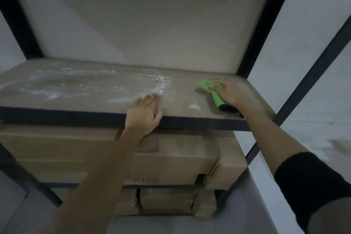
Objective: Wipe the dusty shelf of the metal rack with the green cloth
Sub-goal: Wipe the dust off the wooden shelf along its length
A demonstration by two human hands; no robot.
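Observation:
The brown shelf board (91, 99) of the black metal rack (266, 24) runs across the middle of the view. White dust streaks (76, 83) cover its left and centre, and a small white spot (195, 107) lies near the front edge. My right hand (228, 93) presses the green cloth (214, 93) flat on the shelf's right part; the cloth's dark end sticks out toward the front edge. My left hand (145, 115) rests flat on the front edge near the middle, fingers apart, holding nothing.
Stacked cardboard boxes (171, 157) fill the shelf below, one marked "PICO". More boxes (167, 201) sit lower down. Black uprights stand at the left (17, 15) and right, with a diagonal brace (313, 74) on the right side. A white wall lies behind.

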